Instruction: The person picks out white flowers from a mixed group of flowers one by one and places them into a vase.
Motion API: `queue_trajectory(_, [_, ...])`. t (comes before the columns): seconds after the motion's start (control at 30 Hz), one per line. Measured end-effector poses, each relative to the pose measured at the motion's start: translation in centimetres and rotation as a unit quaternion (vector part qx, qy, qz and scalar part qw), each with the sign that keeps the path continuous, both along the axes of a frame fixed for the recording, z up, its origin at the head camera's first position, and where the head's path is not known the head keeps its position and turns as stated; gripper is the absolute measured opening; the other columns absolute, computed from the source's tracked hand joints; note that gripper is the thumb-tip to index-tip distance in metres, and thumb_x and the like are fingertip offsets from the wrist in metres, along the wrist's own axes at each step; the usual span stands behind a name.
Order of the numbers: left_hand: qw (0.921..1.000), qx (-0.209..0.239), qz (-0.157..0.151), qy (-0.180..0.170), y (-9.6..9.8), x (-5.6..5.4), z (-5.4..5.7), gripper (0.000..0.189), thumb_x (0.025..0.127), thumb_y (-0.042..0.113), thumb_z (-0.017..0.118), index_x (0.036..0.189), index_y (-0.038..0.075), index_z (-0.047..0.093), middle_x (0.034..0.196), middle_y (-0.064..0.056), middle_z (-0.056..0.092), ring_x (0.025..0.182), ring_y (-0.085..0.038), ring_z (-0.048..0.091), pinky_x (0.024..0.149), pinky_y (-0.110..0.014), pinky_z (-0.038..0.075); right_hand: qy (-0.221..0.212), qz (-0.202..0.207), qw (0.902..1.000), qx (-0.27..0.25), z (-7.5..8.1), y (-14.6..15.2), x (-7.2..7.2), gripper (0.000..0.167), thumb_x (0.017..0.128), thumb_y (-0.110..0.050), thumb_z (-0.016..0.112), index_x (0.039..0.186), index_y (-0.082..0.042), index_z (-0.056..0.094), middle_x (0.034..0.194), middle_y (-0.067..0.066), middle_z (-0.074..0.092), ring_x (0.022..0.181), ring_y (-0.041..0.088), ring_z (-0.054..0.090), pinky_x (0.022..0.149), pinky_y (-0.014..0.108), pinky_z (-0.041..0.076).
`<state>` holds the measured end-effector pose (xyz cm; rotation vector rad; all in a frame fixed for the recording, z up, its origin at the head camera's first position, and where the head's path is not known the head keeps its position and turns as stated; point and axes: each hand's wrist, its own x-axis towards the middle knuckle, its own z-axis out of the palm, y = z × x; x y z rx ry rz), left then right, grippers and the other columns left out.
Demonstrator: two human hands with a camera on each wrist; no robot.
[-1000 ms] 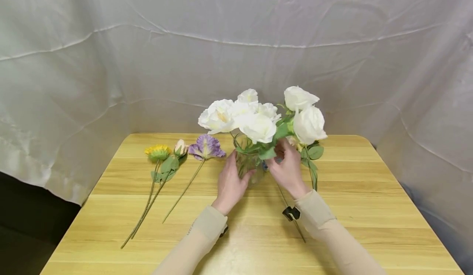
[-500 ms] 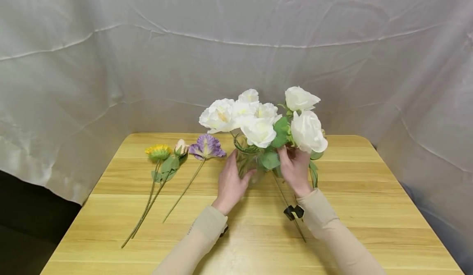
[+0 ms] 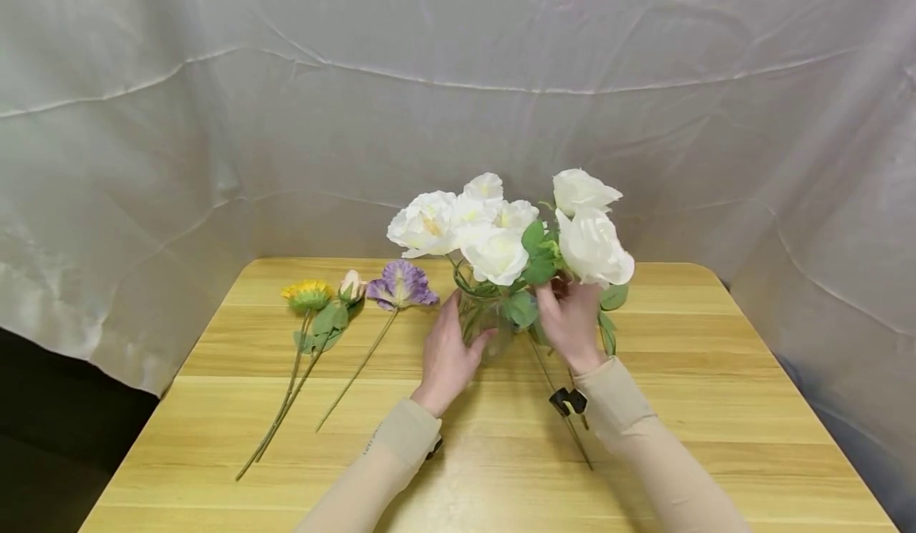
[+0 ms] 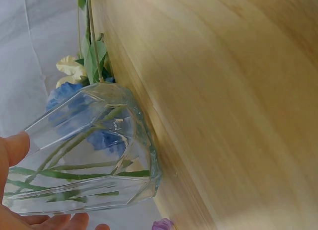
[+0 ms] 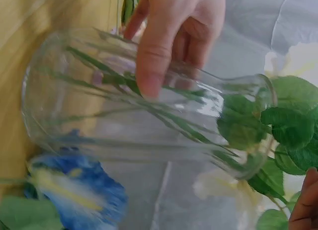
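Note:
A clear glass vase (image 5: 164, 145) stands on the table, with several green stems crossing inside it. White flowers (image 3: 458, 227) fan out above its rim. My left hand (image 3: 447, 354) grips the vase's side, its thumb (image 5: 151, 66) lying along the glass in the right wrist view. To the right of the rim, my right hand (image 3: 570, 322) holds a white rose (image 3: 594, 247) by its stem, just below the head. Leaves and the hand hide the exact grip. In the right wrist view only the right fingertips (image 5: 304, 205) show, beside the green leaves (image 5: 293, 125).
Left of the vase lie a yellow flower (image 3: 308, 294), a pale pink rosebud (image 3: 352, 285) and a purple flower (image 3: 402, 285) on the wooden table (image 3: 680, 437). Behind the vase lies a blue flower (image 5: 82, 192). A grey cloth (image 3: 458, 135) encloses the back and sides.
My right hand has shifted slightly right, away from the vase's neck. The white roses have turned and tilted a little, and their leaves have moved. The left hand stays on the vase.

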<state>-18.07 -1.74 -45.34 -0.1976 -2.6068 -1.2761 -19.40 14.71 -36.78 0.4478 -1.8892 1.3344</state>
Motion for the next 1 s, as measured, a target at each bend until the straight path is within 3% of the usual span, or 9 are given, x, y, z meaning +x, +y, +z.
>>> queue_trajectory(0.1, [1.0000,0.003,-0.002,-0.003,0.0,0.1,0.1,0.085,0.091,0.036,0.073,0.155,0.001,0.030,0.157,-0.022,0.041,0.135,-0.042,0.051,0.114,-0.053,0.045,0.031,0.002,0.9995,0.007,0.8,0.2,-0.2,0.025,0.093,0.006,0.058,0.117,0.011,0.058,0.093,0.025,0.066,0.062,0.003,0.058,0.048,0.013,0.052])
queue_trajectory(0.27, [1.0000,0.006,-0.003,0.002,-0.1,0.1,0.1,0.085,0.092,0.036,0.073,0.155,0.000,0.029,0.157,-0.023,0.041,0.133,-0.043,0.053,0.113,-0.054,0.046,0.048,-0.022,0.9976,0.045,1.8,0.3,-0.2,0.025,0.087,0.007,0.056,0.112,0.009,0.060,0.089,0.022,0.066,0.055,0.014,0.053,0.044,0.017,0.047])
queue_trajectory(0.43, [1.0000,0.003,-0.003,0.005,-0.1,0.1,0.1,0.084,0.091,0.034,0.073,0.155,0.000,0.030,0.156,-0.023,0.042,0.132,-0.043,0.054,0.112,-0.054,0.046,-0.004,-0.020,0.9978,0.063,1.7,0.0,-0.2,0.029,0.086,0.008,0.061,0.115,0.008,0.060,0.091,0.022,0.067,0.060,0.014,0.056,0.048,0.018,0.049])
queue_trajectory(0.67, [0.9999,0.004,-0.007,0.009,-0.1,0.5,0.0,0.084,0.091,0.031,0.074,0.155,0.000,0.029,0.157,-0.022,0.041,0.138,-0.041,0.049,0.116,-0.055,0.043,-0.069,-0.002,0.9967,0.043,0.7,0.1,0.2,0.018,0.087,0.010,0.060,0.103,0.006,0.066,0.068,0.020,0.066,0.053,0.006,0.054,0.047,0.014,0.047])
queue_trajectory(0.9, [0.9999,0.002,-0.011,0.001,-0.5,1.0,0.0,0.083,0.091,0.030,0.074,0.155,0.000,0.031,0.157,-0.022,0.041,0.138,-0.042,0.049,0.117,-0.055,0.042,-0.125,0.042,0.9910,-0.024,-0.3,0.4,0.9,0.014,0.092,0.007,0.059,0.105,0.008,0.062,0.085,0.030,0.071,0.068,-0.003,0.064,0.064,0.015,0.059])
queue_trajectory(1.0, [0.9999,0.003,-0.015,-0.004,-0.7,1.2,0.1,0.082,0.092,0.030,0.073,0.155,0.002,0.031,0.157,-0.021,0.041,0.139,-0.041,0.048,0.117,-0.055,0.041,-0.126,0.056,0.9898,-0.035,-0.6,0.6,1.1,0.011,0.095,0.003,0.060,0.104,0.008,0.062,0.085,0.030,0.069,0.068,-0.002,0.063,0.066,0.018,0.060])
